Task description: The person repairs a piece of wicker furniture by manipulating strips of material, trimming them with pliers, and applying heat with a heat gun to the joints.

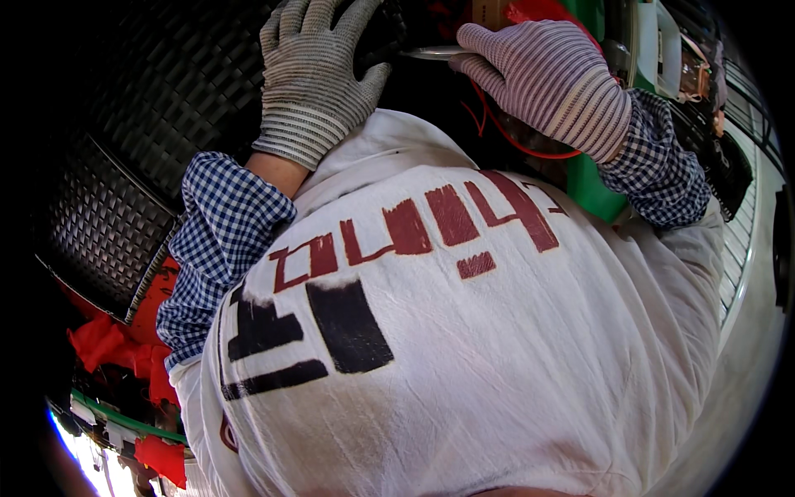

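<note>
Black woven wicker (178, 91) fills the upper left in broad panels. My left hand (319, 74), in a grey striped knit glove, lies on its dark edge with the fingers spread and the thumb out to the right. Opposite it, my right hand (551, 79) wears a similar glove with a pinkish tint. Its thumb and forefinger pinch a slim silvery pointed tool (435, 53), whose tip points left toward the wicker. Deep shadow hides what lies between the tip and my left hand.
A red cord (530, 151) loops below my right hand, near a green surface (592, 186). Beyond that hand are a cardboard box (490, 13) and a pale plastic container (662, 50). Red cloth (112, 348) hangs at the lower left. White rails (741, 240) run along the right.
</note>
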Demonstrator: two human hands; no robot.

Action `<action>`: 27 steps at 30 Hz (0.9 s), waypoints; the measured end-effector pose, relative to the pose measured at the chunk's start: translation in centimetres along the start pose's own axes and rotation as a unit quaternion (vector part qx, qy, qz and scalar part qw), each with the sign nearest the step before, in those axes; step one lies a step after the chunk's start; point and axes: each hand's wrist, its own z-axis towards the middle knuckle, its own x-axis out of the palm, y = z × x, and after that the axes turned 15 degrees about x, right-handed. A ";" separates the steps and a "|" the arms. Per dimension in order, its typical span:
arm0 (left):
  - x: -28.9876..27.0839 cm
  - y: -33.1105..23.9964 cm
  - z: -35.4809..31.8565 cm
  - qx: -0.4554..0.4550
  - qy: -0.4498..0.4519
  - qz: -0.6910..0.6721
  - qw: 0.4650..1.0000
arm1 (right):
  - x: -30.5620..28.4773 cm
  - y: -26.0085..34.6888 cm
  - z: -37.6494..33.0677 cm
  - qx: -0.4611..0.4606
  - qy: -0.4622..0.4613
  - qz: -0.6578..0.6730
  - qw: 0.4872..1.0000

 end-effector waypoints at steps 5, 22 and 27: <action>-0.2 -0.4 0.0 -0.020 0.015 -0.001 1.000 | 6.0 -1.5 1.0 -0.051 -0.149 0.004 0.987; -0.1 -0.1 -0.2 0.000 0.006 -0.002 1.000 | 3.0 -3.9 3.2 -0.068 0.101 0.301 0.946; -0.3 -0.3 0.0 -0.005 0.011 0.002 1.000 | 1.6 -3.4 0.8 -0.016 0.025 0.126 0.992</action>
